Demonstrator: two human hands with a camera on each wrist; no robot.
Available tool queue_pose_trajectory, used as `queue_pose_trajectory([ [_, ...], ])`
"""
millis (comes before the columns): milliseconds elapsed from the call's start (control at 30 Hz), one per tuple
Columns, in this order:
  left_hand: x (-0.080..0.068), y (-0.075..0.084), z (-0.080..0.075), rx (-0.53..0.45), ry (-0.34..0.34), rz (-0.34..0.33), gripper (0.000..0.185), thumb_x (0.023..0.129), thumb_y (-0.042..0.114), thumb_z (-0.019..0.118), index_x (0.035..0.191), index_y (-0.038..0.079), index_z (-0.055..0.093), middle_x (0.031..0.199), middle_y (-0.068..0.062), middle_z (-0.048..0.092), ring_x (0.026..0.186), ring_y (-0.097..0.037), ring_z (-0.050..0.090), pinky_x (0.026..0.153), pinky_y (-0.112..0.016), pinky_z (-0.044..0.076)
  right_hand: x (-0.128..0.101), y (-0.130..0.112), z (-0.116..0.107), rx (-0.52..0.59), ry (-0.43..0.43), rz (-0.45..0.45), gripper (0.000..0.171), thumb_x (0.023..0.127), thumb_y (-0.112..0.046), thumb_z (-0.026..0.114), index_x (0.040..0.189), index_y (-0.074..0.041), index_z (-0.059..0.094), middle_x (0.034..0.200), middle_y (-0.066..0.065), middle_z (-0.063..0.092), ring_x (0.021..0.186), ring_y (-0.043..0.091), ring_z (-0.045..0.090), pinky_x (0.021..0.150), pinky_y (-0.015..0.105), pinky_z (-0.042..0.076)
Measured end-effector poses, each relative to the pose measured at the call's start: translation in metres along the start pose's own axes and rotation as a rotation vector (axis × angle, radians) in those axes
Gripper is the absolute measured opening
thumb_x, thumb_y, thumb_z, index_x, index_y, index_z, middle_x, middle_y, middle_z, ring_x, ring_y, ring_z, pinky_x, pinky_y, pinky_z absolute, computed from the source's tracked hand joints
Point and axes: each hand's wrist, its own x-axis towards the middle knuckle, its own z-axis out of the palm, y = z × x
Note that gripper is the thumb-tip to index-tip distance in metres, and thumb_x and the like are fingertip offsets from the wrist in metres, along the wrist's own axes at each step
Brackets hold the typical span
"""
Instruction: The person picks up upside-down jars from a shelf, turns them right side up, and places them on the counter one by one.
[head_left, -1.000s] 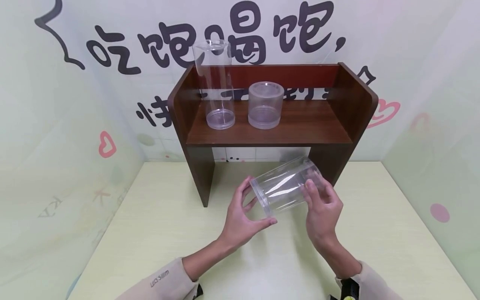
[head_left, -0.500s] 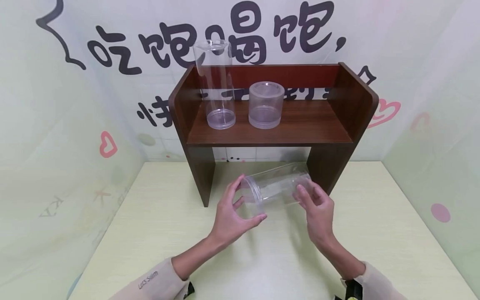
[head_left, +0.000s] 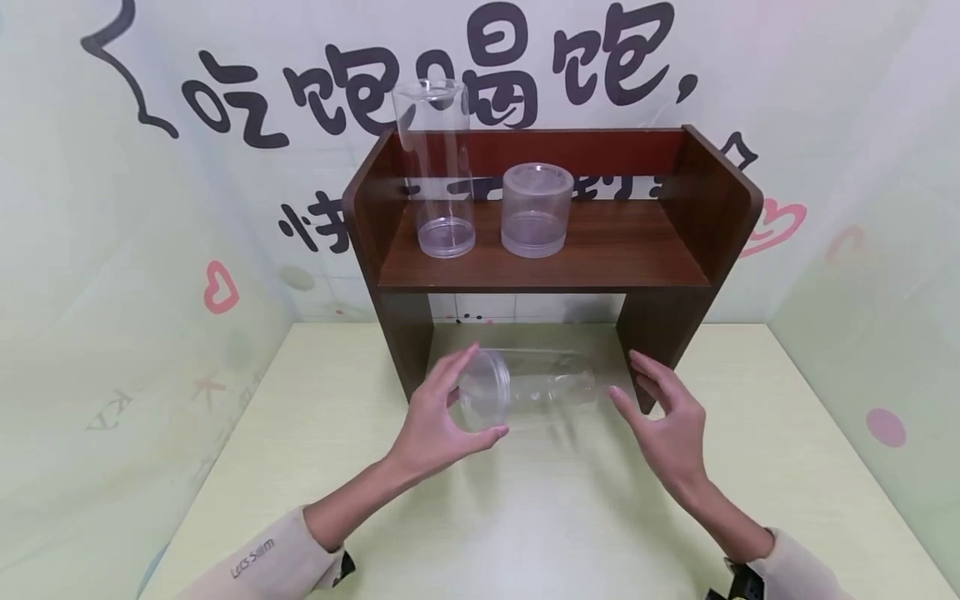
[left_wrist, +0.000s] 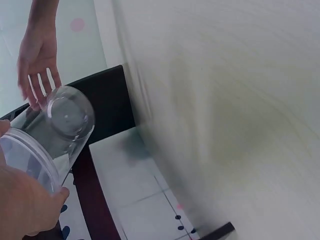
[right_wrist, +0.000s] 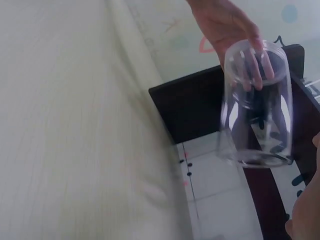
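1. Jar (head_left: 528, 392), clear plastic, lies on its side in the air just above the surface (head_left: 525, 517), in front of the gap under the shelf (head_left: 543, 267). Its wide lidded end points toward the person, its base toward the shelf.
2. Left hand (head_left: 438, 412) holds the lidded end only. Thumb and fingers (head_left: 457, 367) are curled round the rim, clamped on it.
3. Right hand (head_left: 667, 417) is off the jar, fingers (head_left: 648, 371) apart and relaxed, just beside the base. From the left wrist view its fingertips look near the base; touching or not, cannot tell.
4. Risk: one-handed hold at one end of a long smooth jar. The far end may sag and the jar could slip out and roll on the surface.
5. Risk: the grip is on the lid edge. If the lid is loose, the body could come away and drop. How tightly the lid sits cannot be seen.
6. Risk: the base is near the shelf's right leg (head_left: 660, 333). A swing to that side could knock it.
7. Risk: a tall jar (head_left: 435, 167) and a short jar (head_left: 534, 208) stand on the shelf, near each other. Lifting the held jar up carelessly could bump the board or tip the tall one, which looks top-heavy.
8. Clear walls and glare make the jar's edges hard to judge, so a regrasp by the right hand could miss.
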Motion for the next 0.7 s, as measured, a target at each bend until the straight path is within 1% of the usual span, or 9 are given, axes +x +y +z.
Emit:
queue_pose_trajectory([
  [167,0.000,-0.002,-0.013,0.074,-0.034,-0.007,0.106,0.070,0.023,0.099,0.161,0.012,0.045,0.152,-0.014,0.053,0.131,-0.037,0.059,0.095,-0.048,0.062,0.008,0.004,-0.016,-0.057,0.061,-0.128,0.064,0.078,0.017,0.084,0.138,0.005,0.065,0.135,0.022,0.067,0.120,-0.002,0.064,0.103,0.016,0.052],
  [267,0.000,-0.004,-0.020,0.128,-0.053,0.003,0.105,0.070,0.025,0.099,0.160,0.010,0.047,0.150,-0.015,0.055,0.127,-0.035,0.061,0.092,-0.045,0.064,0.013,0.009,-0.027,-0.085,0.109,-0.184,0.069,0.072,0.021,0.084,0.136,0.007,0.066,0.132,0.027,0.067,0.122,0.002,0.064,0.100,0.015,0.054],
  [333,0.001,-0.004,-0.024,0.158,-0.068,0.013,0.104,0.070,0.026,0.099,0.159,0.009,0.047,0.149,-0.015,0.055,0.124,-0.035,0.062,0.091,-0.045,0.064,0.017,0.011,-0.034,-0.092,0.137,-0.198,0.069,0.070,0.023,0.085,0.135,0.008,0.067,0.130,0.028,0.068,0.122,0.005,0.065,0.100,0.016,0.054],
  [367,0.001,-0.004,-0.027,0.175,-0.075,0.017,0.104,0.070,0.027,0.099,0.159,0.009,0.048,0.149,-0.015,0.055,0.123,-0.034,0.062,0.091,-0.045,0.064,0.019,0.012,-0.037,-0.093,0.150,-0.203,0.069,0.069,0.024,0.084,0.134,0.008,0.067,0.130,0.027,0.068,0.122,0.006,0.065,0.100,0.017,0.055],
  [467,0.002,-0.004,-0.035,0.219,-0.090,0.025,0.104,0.070,0.028,0.098,0.159,0.008,0.048,0.147,-0.015,0.056,0.121,-0.035,0.063,0.091,-0.047,0.063,0.024,0.013,-0.045,-0.101,0.187,-0.210,0.068,0.069,0.025,0.083,0.133,0.010,0.067,0.129,0.016,0.070,0.119,0.005,0.065,0.100,0.017,0.055],
  [500,0.002,-0.004,-0.038,0.232,-0.097,0.024,0.104,0.070,0.029,0.098,0.159,0.008,0.048,0.147,-0.015,0.056,0.120,-0.035,0.064,0.091,-0.048,0.063,0.027,0.013,-0.048,-0.103,0.195,-0.211,0.067,0.069,0.025,0.083,0.132,0.010,0.067,0.129,0.012,0.070,0.118,0.004,0.065,0.100,0.017,0.055],
  [600,0.003,-0.002,-0.047,0.269,-0.114,0.024,0.103,0.070,0.030,0.098,0.158,0.007,0.049,0.146,-0.016,0.057,0.119,-0.037,0.064,0.089,-0.048,0.064,0.034,0.015,-0.053,-0.123,0.211,-0.219,0.067,0.068,0.026,0.082,0.132,0.012,0.066,0.128,0.005,0.069,0.118,0.002,0.064,0.099,0.016,0.055],
  [700,0.004,-0.001,-0.055,0.294,-0.143,0.025,0.103,0.070,0.030,0.098,0.157,0.006,0.050,0.147,-0.016,0.056,0.119,-0.036,0.065,0.087,-0.048,0.064,0.041,0.015,-0.056,-0.154,0.202,-0.210,0.068,0.069,0.024,0.083,0.134,0.011,0.065,0.128,0.011,0.069,0.119,0.000,0.062,0.099,0.014,0.054],
])
